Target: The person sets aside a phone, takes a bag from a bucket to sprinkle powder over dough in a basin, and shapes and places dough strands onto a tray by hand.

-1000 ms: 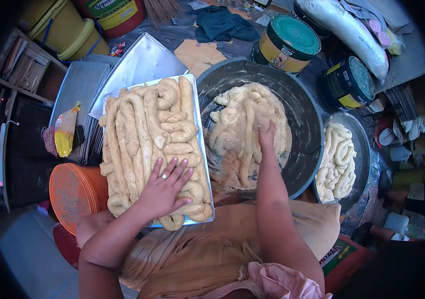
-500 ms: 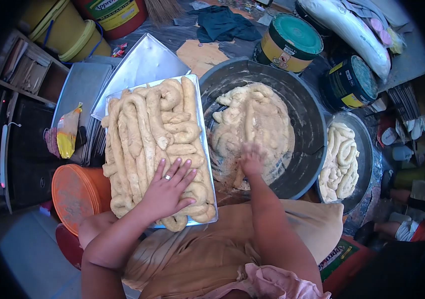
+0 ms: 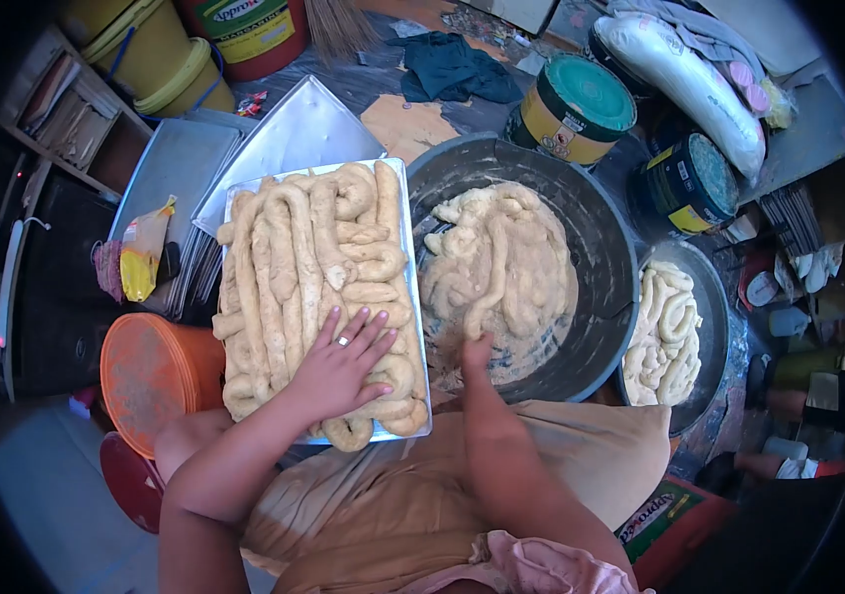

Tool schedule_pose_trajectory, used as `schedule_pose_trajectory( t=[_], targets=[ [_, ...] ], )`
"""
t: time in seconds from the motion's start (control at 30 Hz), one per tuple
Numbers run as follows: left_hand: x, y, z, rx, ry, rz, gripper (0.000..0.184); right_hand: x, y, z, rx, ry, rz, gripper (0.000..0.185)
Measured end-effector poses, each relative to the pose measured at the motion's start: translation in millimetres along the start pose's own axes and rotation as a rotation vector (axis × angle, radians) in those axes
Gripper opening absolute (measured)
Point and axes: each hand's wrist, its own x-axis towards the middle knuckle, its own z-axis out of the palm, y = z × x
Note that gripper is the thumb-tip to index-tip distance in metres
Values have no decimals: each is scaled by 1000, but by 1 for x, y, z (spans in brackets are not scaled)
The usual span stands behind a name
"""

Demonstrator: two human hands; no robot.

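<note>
Ropes of pale, crumb-dusted dough (image 3: 274, 257) lie packed side by side on a metal tray (image 3: 408, 228) across my lap. My left hand (image 3: 345, 366), with a ring on one finger, rests on them with its fingers spread. To the right stands a big dark basin (image 3: 600, 228) holding a heap of crumb-covered dough (image 3: 531, 247). Low in the basin, my right hand (image 3: 477, 350) is closed around the near end of a dough rope (image 3: 493, 282) that runs back over the heap. Its fingertips are mostly hidden.
A second dark basin (image 3: 709, 366) with paler dough coils (image 3: 662, 337) sits at the right. Behind stand lidded buckets (image 3: 581, 109). An orange bucket (image 3: 150, 381), stacked trays (image 3: 170, 173) and a yellow packet (image 3: 145, 252) are on the left.
My right hand has drawn back toward me and closed on the end of the dough rope. My left hand has stayed on the tray's dough. The view has shifted slightly.
</note>
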Motion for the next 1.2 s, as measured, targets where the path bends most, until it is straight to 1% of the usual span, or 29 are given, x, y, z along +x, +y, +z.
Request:
schedule_pose_trajectory(
  t=[0.03,0.1,0.17,0.23,0.3,0.37,0.43,0.53,0.57,0.67,0.77,0.8,0.83,0.87,0.93,0.97,1.0,1.07,1.1,1.13,1.17,1.2],
  targets=[
    [-1,0,0,-10,7,5,74,3,-10,-5,331,15,-19,61],
    [-2,-2,1,-27,12,17,72,9,-53,-20,986,30,-57,57],
    [-4,-5,1,-37,2,38,69,-18,-124,-51,946,141,10,62],
    [-6,-3,-6,-98,70,27,67,-49,-186,-94,919,-251,-63,65],
    [-6,0,-17,-160,150,12,68,-95,-245,-134,908,-520,-181,63],
    [1,4,-31,-230,254,-11,72,-150,-299,-170,819,-660,-367,61],
    [17,12,-48,-380,361,-29,76,-198,-342,-203,654,-793,-533,58],
    [56,31,-71,-551,590,-48,85,-274,-390,-243,468,-947,-753,54],
    [72,40,-74,-602,671,-52,89,-299,-400,-254,450,-984,-791,52],
    [118,61,-81,-830,957,-120,81,-362,-416,-277,411,-1019,-966,48],
    [132,58,-80,-1155,711,-78,60,-404,-414,-304,475,-951,-1072,52],
    [131,55,-71,-1020,663,-120,53,-409,-409,-312,500,-931,-1102,53],
    [126,48,-59,-885,615,-162,46,-403,-403,-321,608,-943,-1138,54],
    [120,41,-50,-750,568,-203,40,-398,-399,-327,792,-1057,-1216,51],
    [107,22,-42,-792,282,-150,34,-393,-391,-340,952,-1202,-1211,49],
    [102,17,-40,-806,139,-127,31,-386,-385,-342,904,-1164,-1168,49],
    [96,19,-53,-800,88,-193,29,-388,-381,-336,837,-1075,-1110,47],
    [92,14,-83,-787,-15,-324,24,-382,-375,-319,769,-1076,-988,47],
    [97,-1,-77,-808,221,-138,20,-383,-371,-308,764,-1067,-923,46],
    [107,-16,-75,-749,323,-200,18,-380,-370,-300,730,-1114,-903,46],
    [111,-23,-88,-688,425,-260,17,-383,-367,-290,705,-1096,-883,45],
    [111,-27,-108,-576,448,-322,22,-385,-363,-278,652,-1080,-880,45]
  ],
)
